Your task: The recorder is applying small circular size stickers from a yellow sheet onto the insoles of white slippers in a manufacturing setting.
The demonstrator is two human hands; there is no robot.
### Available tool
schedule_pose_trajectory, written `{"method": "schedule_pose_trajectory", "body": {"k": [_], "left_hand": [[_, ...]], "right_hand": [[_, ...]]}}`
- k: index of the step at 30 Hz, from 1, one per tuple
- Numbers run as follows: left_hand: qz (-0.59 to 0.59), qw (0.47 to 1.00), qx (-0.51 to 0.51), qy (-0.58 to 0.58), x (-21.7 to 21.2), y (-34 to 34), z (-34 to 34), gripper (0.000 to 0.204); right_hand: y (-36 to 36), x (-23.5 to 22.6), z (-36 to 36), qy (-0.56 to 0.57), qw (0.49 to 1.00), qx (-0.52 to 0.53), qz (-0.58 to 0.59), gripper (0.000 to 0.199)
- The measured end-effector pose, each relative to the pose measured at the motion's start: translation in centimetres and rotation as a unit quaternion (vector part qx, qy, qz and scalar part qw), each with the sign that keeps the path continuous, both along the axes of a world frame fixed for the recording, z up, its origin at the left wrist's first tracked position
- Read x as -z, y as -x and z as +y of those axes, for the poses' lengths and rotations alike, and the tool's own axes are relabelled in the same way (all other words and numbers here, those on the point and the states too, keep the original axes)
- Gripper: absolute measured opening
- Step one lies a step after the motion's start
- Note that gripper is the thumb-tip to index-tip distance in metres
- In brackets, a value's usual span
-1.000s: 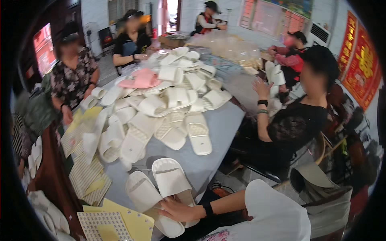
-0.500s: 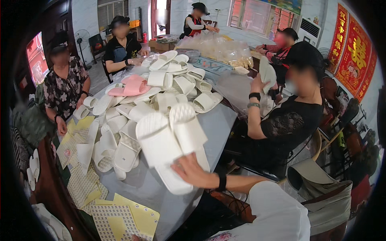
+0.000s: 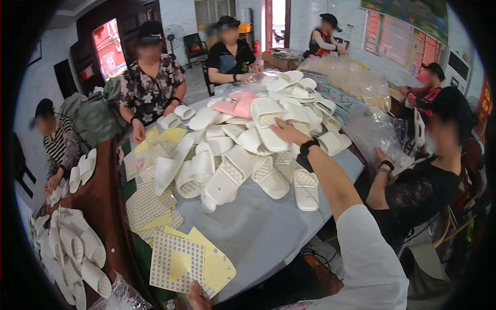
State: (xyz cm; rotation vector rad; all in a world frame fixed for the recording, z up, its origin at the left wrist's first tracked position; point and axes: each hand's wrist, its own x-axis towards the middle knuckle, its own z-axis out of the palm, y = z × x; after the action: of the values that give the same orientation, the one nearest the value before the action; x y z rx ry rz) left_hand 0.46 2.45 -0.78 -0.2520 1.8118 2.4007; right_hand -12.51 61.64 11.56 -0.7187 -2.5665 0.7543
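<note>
Right hand, centre of frame, arm stretched out over the grey table: fingers closed on a white slipper at the top of the slipper pile. Black wristband on that wrist.

Left hand, bottom edge, mostly cut off; it touches the lower edge of a yellow sticker sheet, but whether it grips the sheet cannot be told.

More yellow and white label sheets lie left of the pile. Two pink slippers sit at the upper centre. Clear plastic bags are heaped at the upper right. A red sign hangs at the right edge.
</note>
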Motion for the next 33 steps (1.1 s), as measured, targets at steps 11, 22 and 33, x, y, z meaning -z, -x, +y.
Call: {"method": "schedule_pose_trajectory", "body": {"k": [11,22,33], "left_hand": [[0.020,0.999,0.027,-0.019,-1.4,-0.6,-0.1,0.040],[-0.125,0.959,0.085,-0.238,-0.3,-0.2,-1.0,0.036],[-0.129,0.943,0.127,-0.278,-0.3,0.1,-1.1,0.042]], "right_hand": [[0.2,0.8,-2.5,-0.151,0.984,-0.043,0.078,0.026],[-4.5,-3.5,-19.2,-0.140,0.963,-0.224,0.057,0.030],[0.3,-6.6,-37.5,-0.037,0.842,-0.535,0.060,0.029]]}}
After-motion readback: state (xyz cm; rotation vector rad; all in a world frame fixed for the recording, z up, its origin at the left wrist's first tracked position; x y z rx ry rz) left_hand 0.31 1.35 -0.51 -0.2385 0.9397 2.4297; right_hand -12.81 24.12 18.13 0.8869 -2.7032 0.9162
